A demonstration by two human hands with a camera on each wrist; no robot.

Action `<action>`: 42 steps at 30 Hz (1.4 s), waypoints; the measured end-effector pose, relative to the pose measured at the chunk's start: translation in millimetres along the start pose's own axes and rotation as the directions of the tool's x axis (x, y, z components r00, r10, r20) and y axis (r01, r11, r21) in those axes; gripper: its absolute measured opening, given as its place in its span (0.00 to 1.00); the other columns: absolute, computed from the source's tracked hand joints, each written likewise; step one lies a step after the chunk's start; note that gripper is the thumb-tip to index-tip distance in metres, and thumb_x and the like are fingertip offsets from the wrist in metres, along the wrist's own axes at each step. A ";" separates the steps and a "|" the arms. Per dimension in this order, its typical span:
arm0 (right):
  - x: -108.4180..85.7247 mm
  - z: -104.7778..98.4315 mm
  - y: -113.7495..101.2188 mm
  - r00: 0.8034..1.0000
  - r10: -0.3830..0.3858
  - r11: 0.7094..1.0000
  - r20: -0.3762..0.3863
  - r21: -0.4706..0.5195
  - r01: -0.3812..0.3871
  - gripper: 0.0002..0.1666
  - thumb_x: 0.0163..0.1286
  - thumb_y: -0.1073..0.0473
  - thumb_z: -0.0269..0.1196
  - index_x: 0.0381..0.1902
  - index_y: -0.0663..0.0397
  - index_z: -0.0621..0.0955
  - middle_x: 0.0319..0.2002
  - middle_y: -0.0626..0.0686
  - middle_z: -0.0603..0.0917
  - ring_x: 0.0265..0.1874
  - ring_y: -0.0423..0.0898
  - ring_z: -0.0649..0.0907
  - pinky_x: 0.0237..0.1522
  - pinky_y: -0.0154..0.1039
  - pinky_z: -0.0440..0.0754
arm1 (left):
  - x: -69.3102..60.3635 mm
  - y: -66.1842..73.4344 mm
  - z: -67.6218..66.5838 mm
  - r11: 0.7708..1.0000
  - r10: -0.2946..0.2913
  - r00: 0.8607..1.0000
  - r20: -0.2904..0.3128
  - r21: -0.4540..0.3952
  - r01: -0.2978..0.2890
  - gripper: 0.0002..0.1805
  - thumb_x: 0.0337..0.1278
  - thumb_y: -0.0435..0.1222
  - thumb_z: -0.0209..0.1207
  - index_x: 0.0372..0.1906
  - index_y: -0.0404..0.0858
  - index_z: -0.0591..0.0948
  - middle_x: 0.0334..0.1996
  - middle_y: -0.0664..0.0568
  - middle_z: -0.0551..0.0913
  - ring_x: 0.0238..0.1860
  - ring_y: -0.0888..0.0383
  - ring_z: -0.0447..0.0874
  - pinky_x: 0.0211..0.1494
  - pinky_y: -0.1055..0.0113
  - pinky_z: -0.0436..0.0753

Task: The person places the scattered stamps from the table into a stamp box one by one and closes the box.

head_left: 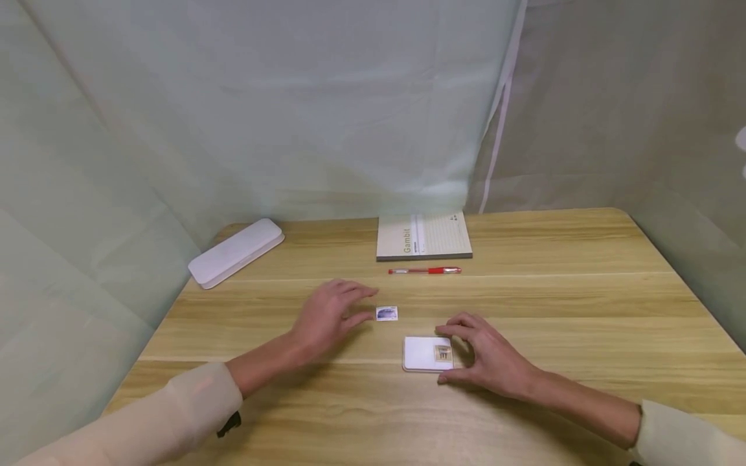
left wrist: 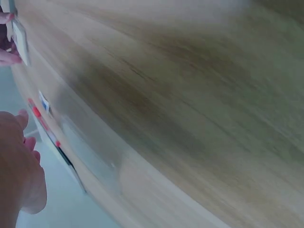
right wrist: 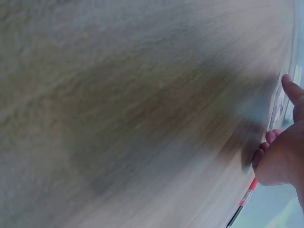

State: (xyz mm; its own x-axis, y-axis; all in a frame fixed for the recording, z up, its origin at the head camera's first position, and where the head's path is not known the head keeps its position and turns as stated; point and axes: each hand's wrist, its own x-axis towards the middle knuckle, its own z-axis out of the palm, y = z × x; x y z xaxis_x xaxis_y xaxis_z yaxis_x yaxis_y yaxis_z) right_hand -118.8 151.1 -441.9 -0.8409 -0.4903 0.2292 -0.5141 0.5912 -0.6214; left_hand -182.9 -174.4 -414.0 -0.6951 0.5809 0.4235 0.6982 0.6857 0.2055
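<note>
Two bare hands above and on a wooden table [head_left: 326,414], seen from the head and from both wrists. The left hand [head_left: 323,317] holds nothing; its thumb and fingers are extended and parted, with their tips just beside the left edge of the card [head_left: 386,314], a small white-bordered piece with a blue-purple picture. The card lies flat on the table, between the left hand and the pen. The right hand [head_left: 495,359] is spread around the right end of the box [head_left: 418,353], thumb at the near edge and fingers at the far edge; whether any fingertip touches the box cannot be told. The box, white and thin, lies flat, nearer the person than the card and to its right, and bears a tan and dark label [head_left: 443,353] at its right end. The hands are well apart from each other. Beyond the card, the red pen [head_left: 425,270] lies crosswise, just in front of the notebook [head_left: 423,236], whose cover reads "Gambit". At the far left corner, the white case [head_left: 236,254] lies at a slant. Pale cloth [head_left: 326,110] hangs behind the table.
</note>
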 end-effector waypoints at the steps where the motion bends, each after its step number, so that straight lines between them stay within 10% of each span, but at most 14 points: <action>1: 0.1 0.0 0.1 1.000 0.000 1.000 0.000 -0.002 0.000 0.42 0.54 0.42 0.84 0.62 0.55 0.85 0.57 0.47 0.82 0.57 0.47 0.80 0.60 0.53 0.83 | 0.0 -2.0 0.7 1.000 -0.011 1.000 0.001 0.004 0.011 0.23 0.57 0.42 0.78 0.57 0.41 0.89 0.53 0.51 0.91 0.55 0.50 0.87 0.61 0.51 0.84; 18: 0.3 2.5 1.2 1.000 -0.020 0.999 -0.011 -0.046 0.020 0.39 0.53 0.47 0.85 0.61 0.57 0.87 0.56 0.46 0.81 0.57 0.48 0.79 0.61 0.53 0.82 | -3.1 -14.9 18.5 0.997 -0.075 0.992 0.098 0.044 0.071 0.19 0.63 0.49 0.73 0.55 0.46 0.90 0.54 0.52 0.90 0.54 0.51 0.86 0.59 0.52 0.83; 42: 0.3 4.9 2.8 0.999 -0.035 0.997 -0.023 -0.069 0.033 0.38 0.54 0.48 0.86 0.60 0.57 0.87 0.55 0.45 0.81 0.57 0.47 0.78 0.61 0.52 0.81 | -1.3 -9.6 23.9 0.996 -0.074 0.993 0.088 0.059 0.069 0.11 0.62 0.48 0.74 0.46 0.51 0.94 0.46 0.58 0.91 0.48 0.55 0.86 0.50 0.57 0.81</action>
State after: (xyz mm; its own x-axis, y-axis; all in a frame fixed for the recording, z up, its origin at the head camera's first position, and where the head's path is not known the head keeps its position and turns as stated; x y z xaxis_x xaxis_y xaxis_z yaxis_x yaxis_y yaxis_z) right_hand -119.7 149.6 -447.3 -0.8261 -0.4958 0.2677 -0.5521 0.6173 -0.5604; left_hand -192.8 -171.3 -437.6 -0.7572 0.5652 0.3275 0.6375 0.7488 0.1815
